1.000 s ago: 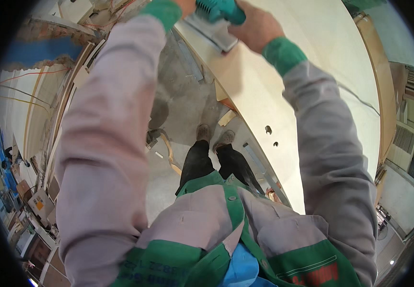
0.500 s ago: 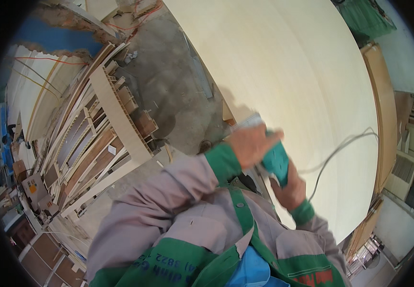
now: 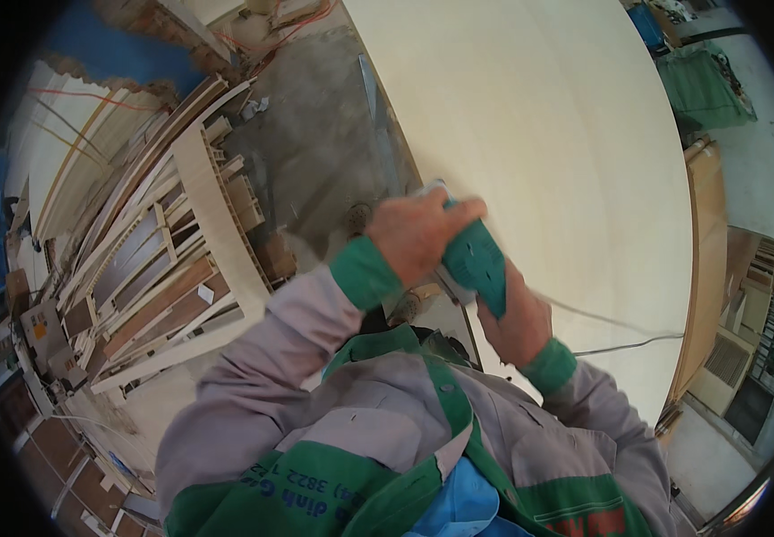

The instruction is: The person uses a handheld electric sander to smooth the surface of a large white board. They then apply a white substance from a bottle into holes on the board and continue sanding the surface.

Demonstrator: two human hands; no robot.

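Observation:
A teal corded power tool (image 3: 476,261) sits at the left edge of a large pale wooden panel (image 3: 548,143). I cannot make out its exact kind, since its underside and front are largely hidden. My left hand (image 3: 412,240) is closed around its far end. Wrapped round the near end is my right hand (image 3: 517,318). A grey cord (image 3: 629,345) runs over the panel from beside my right wrist toward its right edge.
Wooden strips and frames (image 3: 172,286) lie piled on the left. Between the pile and the panel runs a grey concrete floor (image 3: 315,134), where a shoe (image 3: 405,307) shows. Brown boards (image 3: 705,242) stand along the panel's right side, with a green cloth (image 3: 705,85) beyond.
Both hands have moved left and slightly farther away with the power tool, along the panel's edge. The cord now lies straighter. The whole view has shifted a little.

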